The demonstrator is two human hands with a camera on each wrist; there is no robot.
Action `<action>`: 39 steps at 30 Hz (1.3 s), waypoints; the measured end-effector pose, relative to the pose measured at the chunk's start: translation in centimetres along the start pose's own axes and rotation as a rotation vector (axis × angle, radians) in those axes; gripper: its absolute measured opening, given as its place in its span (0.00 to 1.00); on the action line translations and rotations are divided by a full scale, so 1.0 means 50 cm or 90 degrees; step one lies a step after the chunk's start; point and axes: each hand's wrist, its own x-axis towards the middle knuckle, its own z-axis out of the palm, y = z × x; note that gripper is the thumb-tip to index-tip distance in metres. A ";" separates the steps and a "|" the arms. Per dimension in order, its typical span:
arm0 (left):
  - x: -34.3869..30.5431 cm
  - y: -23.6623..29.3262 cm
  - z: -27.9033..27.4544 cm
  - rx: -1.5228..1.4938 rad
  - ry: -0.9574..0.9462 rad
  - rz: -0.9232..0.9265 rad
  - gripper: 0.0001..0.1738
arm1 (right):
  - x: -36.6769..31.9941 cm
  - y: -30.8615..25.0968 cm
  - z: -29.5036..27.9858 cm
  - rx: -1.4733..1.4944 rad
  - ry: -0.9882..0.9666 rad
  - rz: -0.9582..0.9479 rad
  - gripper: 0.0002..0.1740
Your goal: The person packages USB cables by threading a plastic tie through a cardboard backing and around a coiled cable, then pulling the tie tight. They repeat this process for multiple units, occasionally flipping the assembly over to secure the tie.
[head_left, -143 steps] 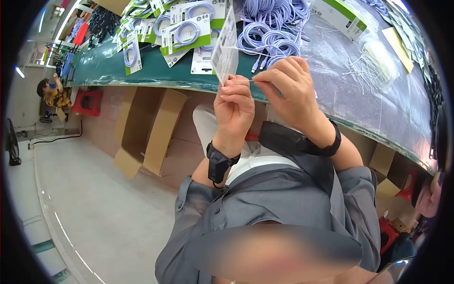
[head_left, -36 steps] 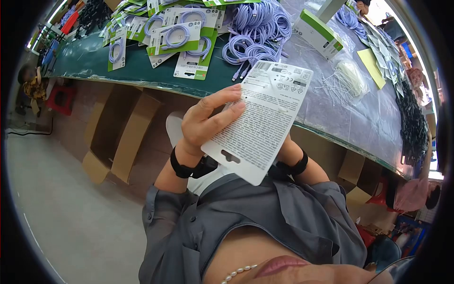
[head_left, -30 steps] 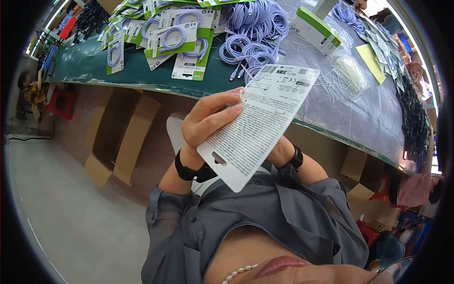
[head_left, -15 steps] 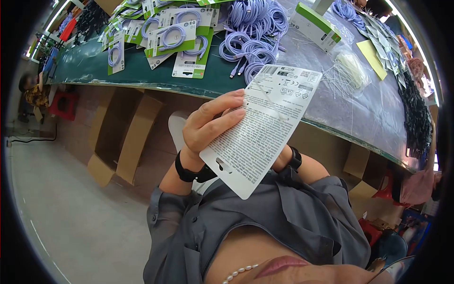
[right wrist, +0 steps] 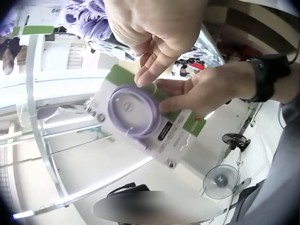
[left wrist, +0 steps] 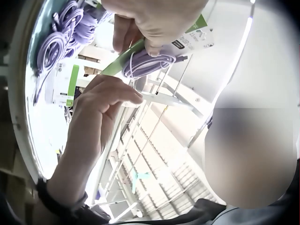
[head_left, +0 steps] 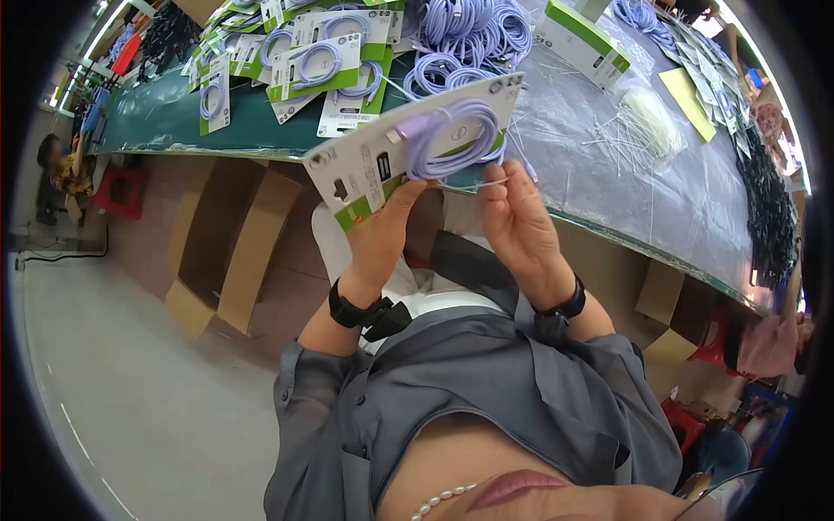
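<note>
My left hand [head_left: 382,236] holds a white and green cable packaging card [head_left: 347,165] by its lower edge, thumb in front and fingers behind. A coiled lilac USB cable [head_left: 453,148] lies against the card's printed front, its plug toward the hanging hole. Beside the coil, my right hand [head_left: 527,227] pinches the end of a thin white cable tie [head_left: 479,185] between thumb and fingertips. In the right wrist view, the cable tie [right wrist: 154,88] loops at the card's green edge, close to both hands. A second tie [right wrist: 129,130] crosses the coil near the plug.
Carded cables [head_left: 317,69] pile up at the back left of the green-topped table [head_left: 174,122]. Loose lilac cables [head_left: 473,35] lie at the back middle. To the right are a green and white box [head_left: 582,48], a bundle of white cable ties [head_left: 647,126] and black cables [head_left: 769,208].
The card has turned from its printed back to its cable side and risen over the table edge. The right hand, mostly hidden behind the card before, now shows pinching the tie.
</note>
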 end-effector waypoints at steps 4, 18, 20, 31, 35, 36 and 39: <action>0.002 0.005 0.026 -0.119 0.010 -0.109 0.30 | 0.012 -0.012 0.038 -0.340 -0.114 -0.165 0.08; -0.021 -0.015 0.020 -0.119 -0.019 -0.035 0.15 | 0.047 -0.007 0.085 -1.256 -0.259 -0.728 0.11; -0.026 -0.021 0.017 -0.088 -0.008 -0.051 0.14 | 0.053 -0.008 0.077 -1.269 -0.269 -0.725 0.10; -0.034 -0.052 -0.003 -0.131 0.008 -0.115 0.20 | 0.047 -0.024 0.050 -1.287 -0.294 -0.400 0.04; -0.027 -0.048 -0.009 -0.092 -0.008 -0.097 0.29 | 0.028 -0.015 0.075 -1.256 -0.205 -0.427 0.06; -0.025 -0.044 -0.007 -0.096 -0.002 -0.084 0.29 | 0.025 -0.014 0.076 -1.292 -0.226 -0.467 0.07; -0.027 -0.042 -0.005 -0.097 0.001 -0.060 0.29 | 0.016 -0.011 0.074 -1.338 -0.239 -0.467 0.07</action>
